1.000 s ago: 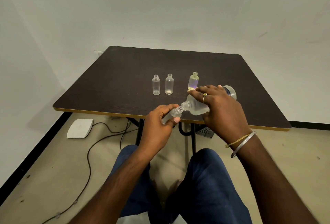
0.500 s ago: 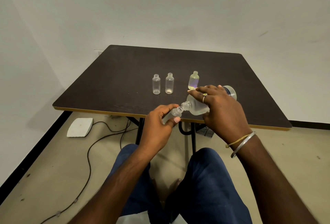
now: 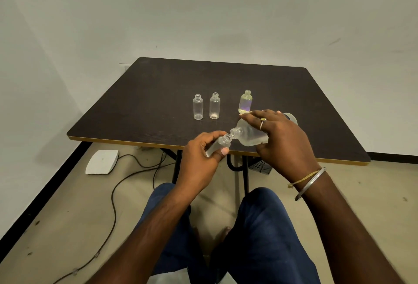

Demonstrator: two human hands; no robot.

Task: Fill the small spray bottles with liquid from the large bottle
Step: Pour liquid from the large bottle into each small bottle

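Pouring from the large bottle into a small bottle at the desk's near edge, centre of frame.

One filled bottle (image 3: 245,102) with yellowish liquid stands on the desk (image 3: 158,93), so one looks done; two clear bottles (image 3: 198,107) to its left look empty and remain. The left hand (image 3: 199,157) curls its fingers and thumb round the tilted small bottle (image 3: 220,145). The right hand (image 3: 285,143) grips the large bottle (image 3: 251,136) from above, tipped sideways, neck almost meeting the small bottle's mouth.

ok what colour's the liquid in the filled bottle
Pale yellow-green in the filled bottle; head view.
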